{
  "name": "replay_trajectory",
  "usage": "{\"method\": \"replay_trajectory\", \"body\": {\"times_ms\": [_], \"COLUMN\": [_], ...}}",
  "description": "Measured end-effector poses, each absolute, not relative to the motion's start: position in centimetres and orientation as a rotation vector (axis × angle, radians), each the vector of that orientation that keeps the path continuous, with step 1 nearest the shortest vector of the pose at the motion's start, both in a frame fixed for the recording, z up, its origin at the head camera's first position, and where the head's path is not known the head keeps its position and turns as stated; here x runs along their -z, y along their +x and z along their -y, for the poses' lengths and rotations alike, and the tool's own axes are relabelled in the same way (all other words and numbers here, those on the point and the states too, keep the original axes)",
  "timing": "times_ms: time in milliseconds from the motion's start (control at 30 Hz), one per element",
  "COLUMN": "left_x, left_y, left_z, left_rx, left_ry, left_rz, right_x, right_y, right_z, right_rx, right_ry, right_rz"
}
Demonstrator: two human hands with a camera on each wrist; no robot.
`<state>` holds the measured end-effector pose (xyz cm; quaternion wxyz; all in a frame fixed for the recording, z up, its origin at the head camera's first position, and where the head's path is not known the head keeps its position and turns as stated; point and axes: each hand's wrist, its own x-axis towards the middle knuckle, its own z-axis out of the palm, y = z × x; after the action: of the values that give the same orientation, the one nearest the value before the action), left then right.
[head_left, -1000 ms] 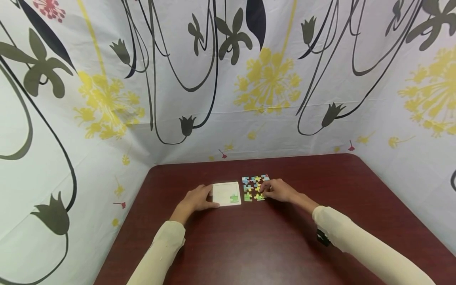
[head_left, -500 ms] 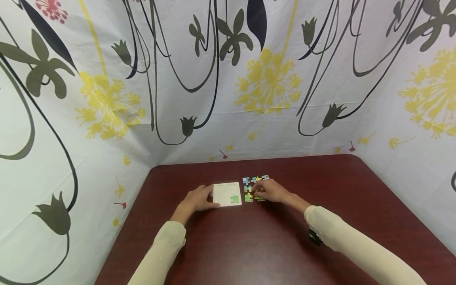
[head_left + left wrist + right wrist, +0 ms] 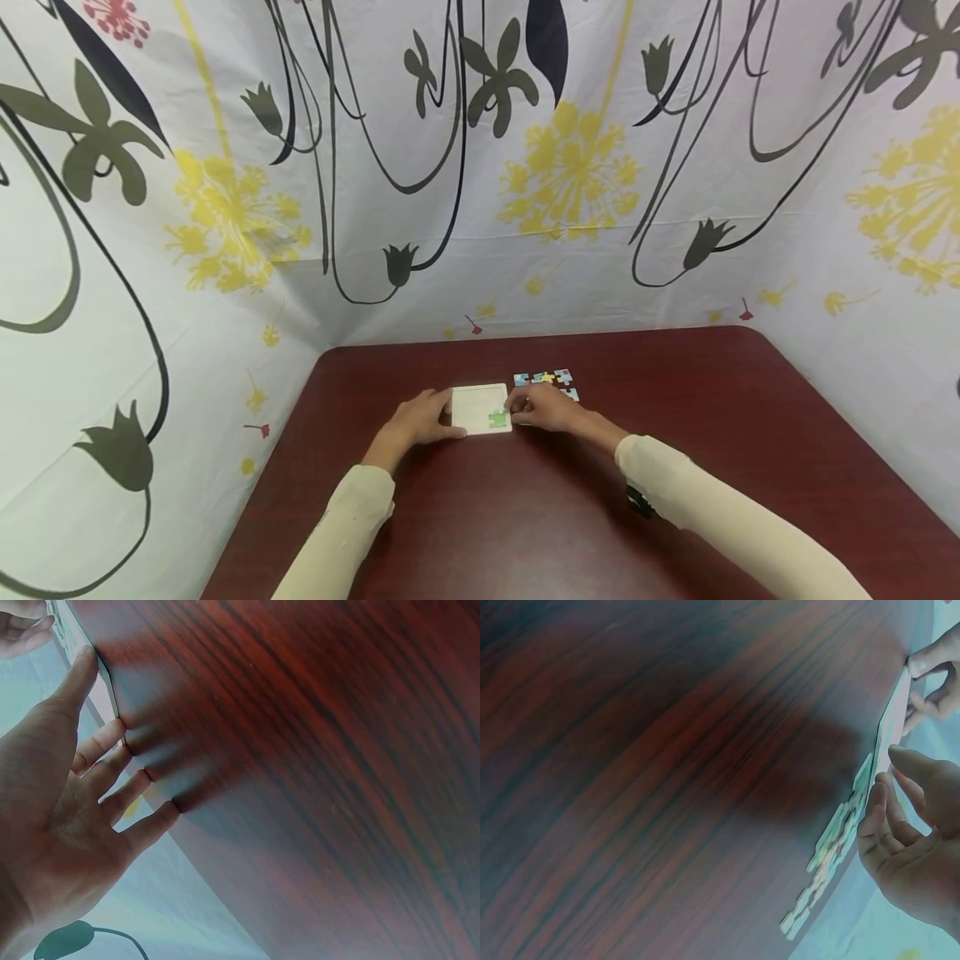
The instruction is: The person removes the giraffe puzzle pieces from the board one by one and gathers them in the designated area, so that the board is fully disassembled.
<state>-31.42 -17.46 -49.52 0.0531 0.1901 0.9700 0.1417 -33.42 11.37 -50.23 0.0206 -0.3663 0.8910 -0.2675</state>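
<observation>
A square white puzzle tray (image 3: 471, 407) lies on the table with one green puzzle piece (image 3: 497, 419) in its lower right corner. My left hand (image 3: 415, 418) steadies the tray's left side, thumb at the near edge. In the left wrist view its fingers (image 3: 155, 827) are spread and fairly straight, fingertips down at the table. Over the tray's right edge, my right hand (image 3: 545, 407) has thumb and fingertips pinched together on what seems a puzzle piece, mostly hidden. Loose puzzle pieces (image 3: 546, 378) lie just beyond and under this hand, seen edge-on in the right wrist view.
The dark red wooden table (image 3: 480, 517) carries the tray and pieces near its far side. A white cloth (image 3: 450, 208) printed with flowers and vines hangs behind and at both sides. Bare tabletop stretches nearer the body.
My right hand has moved left from the loose pieces to the tray's right edge, uncovering pieces at the right and covering others. The left hand and tray keep their place.
</observation>
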Motion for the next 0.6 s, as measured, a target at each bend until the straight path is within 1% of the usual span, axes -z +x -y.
{"method": "replay_trajectory", "body": {"times_ms": [600], "left_x": [49.2], "left_y": [-31.4], "left_z": [17.3], "left_rx": [-0.44], "left_ry": [0.566], "left_rz": [-2.93], "right_x": [49.8], "right_y": [-33.6], "right_z": [-8.8], "right_rx": [0.713], "right_ry": [-1.263], "right_rz": [-2.683]}}
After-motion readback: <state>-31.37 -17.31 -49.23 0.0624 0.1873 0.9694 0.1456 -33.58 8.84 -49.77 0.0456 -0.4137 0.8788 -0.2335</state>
